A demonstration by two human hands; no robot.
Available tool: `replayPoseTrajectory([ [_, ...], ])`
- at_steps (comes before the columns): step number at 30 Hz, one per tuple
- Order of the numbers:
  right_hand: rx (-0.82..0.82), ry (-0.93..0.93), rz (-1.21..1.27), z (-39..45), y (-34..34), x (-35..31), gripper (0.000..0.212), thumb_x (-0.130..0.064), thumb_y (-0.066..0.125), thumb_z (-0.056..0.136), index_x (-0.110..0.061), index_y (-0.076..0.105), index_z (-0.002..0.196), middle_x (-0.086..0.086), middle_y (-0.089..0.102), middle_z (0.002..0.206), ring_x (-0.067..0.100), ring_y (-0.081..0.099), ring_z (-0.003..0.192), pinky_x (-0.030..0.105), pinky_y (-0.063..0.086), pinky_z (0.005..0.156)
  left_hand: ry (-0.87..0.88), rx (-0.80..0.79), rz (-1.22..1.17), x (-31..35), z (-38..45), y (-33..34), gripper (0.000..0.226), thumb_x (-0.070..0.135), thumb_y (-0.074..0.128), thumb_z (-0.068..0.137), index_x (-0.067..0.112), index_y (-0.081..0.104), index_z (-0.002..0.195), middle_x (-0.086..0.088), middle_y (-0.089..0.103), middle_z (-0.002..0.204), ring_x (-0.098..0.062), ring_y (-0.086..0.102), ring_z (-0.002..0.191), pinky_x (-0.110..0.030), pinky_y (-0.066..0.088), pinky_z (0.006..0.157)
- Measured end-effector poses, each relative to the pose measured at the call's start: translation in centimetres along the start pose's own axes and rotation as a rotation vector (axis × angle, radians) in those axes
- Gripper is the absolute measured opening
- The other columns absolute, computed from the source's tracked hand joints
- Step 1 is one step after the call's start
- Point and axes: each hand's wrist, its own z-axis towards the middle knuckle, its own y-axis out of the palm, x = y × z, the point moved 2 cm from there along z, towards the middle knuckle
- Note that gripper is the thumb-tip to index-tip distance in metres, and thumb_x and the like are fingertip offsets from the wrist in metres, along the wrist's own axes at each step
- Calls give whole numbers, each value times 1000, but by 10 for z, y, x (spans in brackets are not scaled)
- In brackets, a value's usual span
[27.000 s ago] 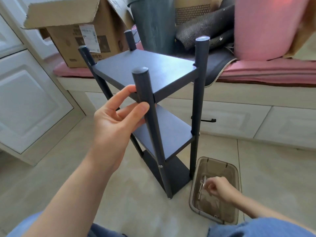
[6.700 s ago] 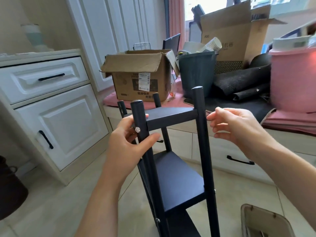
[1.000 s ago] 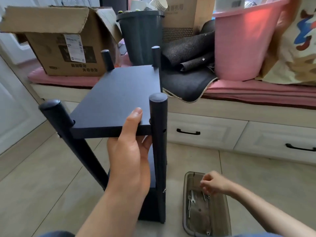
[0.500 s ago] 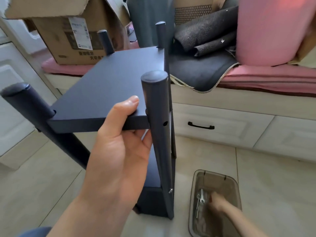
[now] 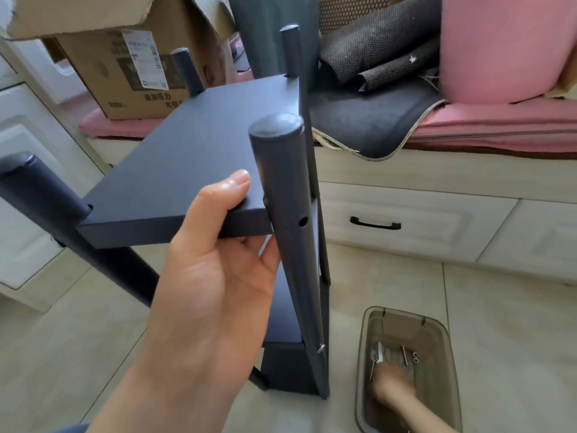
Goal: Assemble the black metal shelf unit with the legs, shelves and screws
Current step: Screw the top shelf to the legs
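The left hand (image 5: 215,276) gripped the top shelf (image 5: 199,157) at its near edge, thumb on top, beside the near leg (image 5: 287,220) with its open screw hole. The blurred right hand (image 5: 390,385) reached into the tray (image 5: 452,364) on the floor, among screws (image 5: 412,357).

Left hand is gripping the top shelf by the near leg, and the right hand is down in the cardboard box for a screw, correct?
Not quite. The left hand does grip the top shelf beside the near leg, but the head view shows the right hand down in the brown plastic tray on the floor, not the cardboard box, which sits on the bench behind.
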Motion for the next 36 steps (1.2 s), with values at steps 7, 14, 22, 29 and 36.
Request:
replayPoseTrajectory([
  [7,26,-104,62,-9,-9,-1,96,-16,46,97,-29,-38,140,8,34,157,13,50,132,26,39,105,-7,-9,6,0,-1,-2,11,18,65,73,20,58,65,4,60,70,-10,67,65,-22,56,60],
  [14,-3,-161,137,-54,-83,1,18,-34,62,83,-21,49,80,-2,59,93,15,59,84,21,46,72,-35,-59,-5,-8,4,-9,15,19,71,75,20,56,75,0,52,78,-13,61,78,-25,58,74],
  [22,191,-453,338,-178,-224,-40,7,-8,70,85,-10,66,80,8,75,70,7,63,53,24,53,57,-74,-50,5,-9,12,-15,60,31,83,67,9,56,115,-5,59,95,-21,68,94,-35,59,89],
  [29,456,-790,828,-347,-279,-97,10,2,70,85,6,62,81,15,73,71,20,64,53,25,53,54,-171,-30,-24,1,3,-12,51,21,73,85,8,62,133,-3,71,110,-19,71,110,-37,56,99],
  [36,712,-886,987,-389,-263,-108,14,4,72,82,6,61,74,13,71,65,23,65,48,25,54,51,-194,-26,-55,-1,7,-14,27,12,69,90,11,67,117,-1,69,99,-18,70,101,-33,58,89],
])
